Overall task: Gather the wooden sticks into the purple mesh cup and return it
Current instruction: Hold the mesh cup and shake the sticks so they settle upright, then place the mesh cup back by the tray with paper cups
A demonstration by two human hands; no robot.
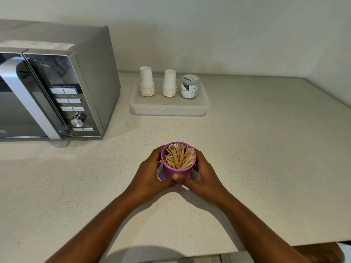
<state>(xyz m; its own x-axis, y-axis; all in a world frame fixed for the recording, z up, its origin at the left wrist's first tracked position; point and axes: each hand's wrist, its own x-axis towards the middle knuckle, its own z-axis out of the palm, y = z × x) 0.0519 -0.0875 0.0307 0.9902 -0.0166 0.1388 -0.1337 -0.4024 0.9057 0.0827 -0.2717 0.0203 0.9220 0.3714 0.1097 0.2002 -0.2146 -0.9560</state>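
Head view: the purple mesh cup (178, 168), filled with wooden sticks (180, 156), is clasped above the bench (266, 149) by left hand (152, 173) and right hand (204, 174), fingers wrapped round it. Gathering seems finished; return to the tray (170, 108) is judged next.

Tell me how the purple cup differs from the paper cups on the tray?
The purple cup is mesh and stands mouth up, full of wooden sticks; the paper cups are plain white, stacked mouth down in two piles. The purple cup is clasped between the left hand and right hand near the counter's front; the paper cups sit untouched on the tray at the back. Both are small, round cups.
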